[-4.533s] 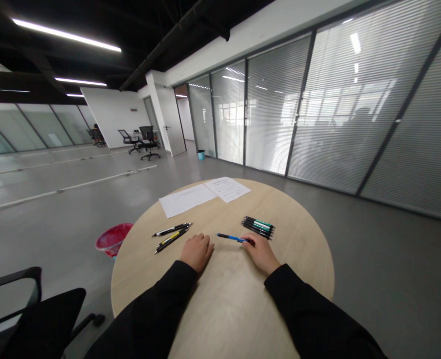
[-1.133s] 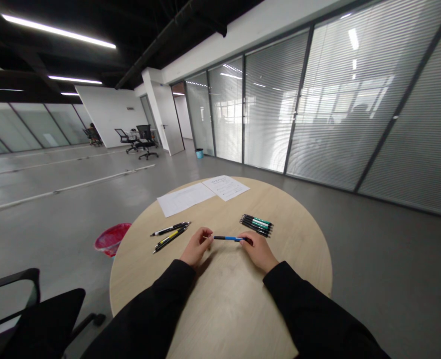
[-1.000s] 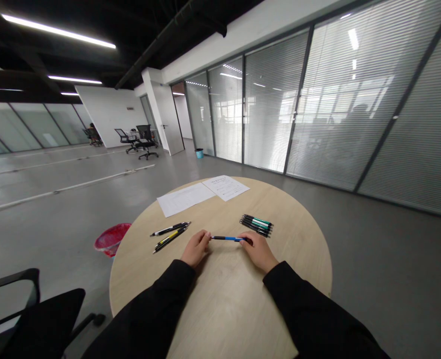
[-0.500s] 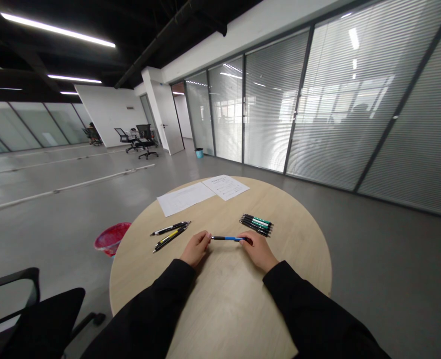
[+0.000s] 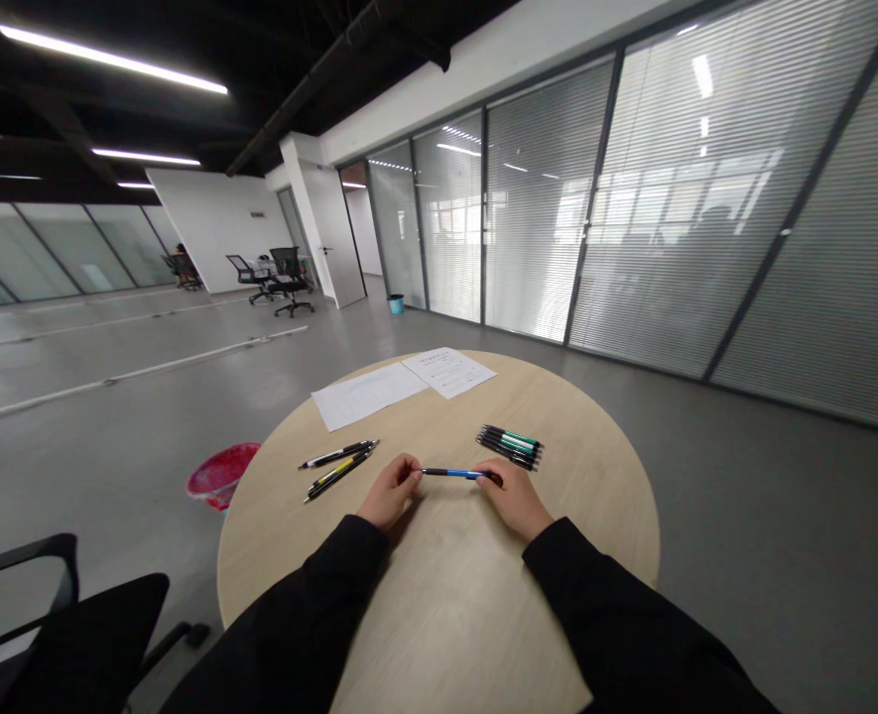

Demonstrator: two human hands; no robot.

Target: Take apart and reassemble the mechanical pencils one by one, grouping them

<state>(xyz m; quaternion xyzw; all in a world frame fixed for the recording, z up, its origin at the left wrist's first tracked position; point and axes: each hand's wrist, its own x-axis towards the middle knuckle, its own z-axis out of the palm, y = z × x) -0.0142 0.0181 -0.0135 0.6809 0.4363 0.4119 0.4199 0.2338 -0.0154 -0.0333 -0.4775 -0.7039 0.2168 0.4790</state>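
Observation:
A blue mechanical pencil or pen point(image 5: 453, 473) with a dark grip lies level between my hands, above the near half of the round table. My left hand point(image 5: 392, 490) is closed at its tip, thumb and forefinger pinched together there. Around the other end, the fingers of my right hand point(image 5: 514, 496) are wrapped, hiding that end. Just beyond my right hand is a row of several black, green and white pens point(image 5: 509, 447). To the left of my left hand lie a few loose pens, one with a yellow barrel point(image 5: 340, 471) and one black and white point(image 5: 338, 454).
Two printed paper sheets point(image 5: 368, 395) lie at the far side of the wooden table point(image 5: 558, 407). On the floor to the left stands a red basin point(image 5: 222, 474). A black chair point(image 5: 73, 635) is close by at the lower left.
The fingers of my left hand have shifted slightly at the pen's tip. My right hand and the pen stay nearly where they were.

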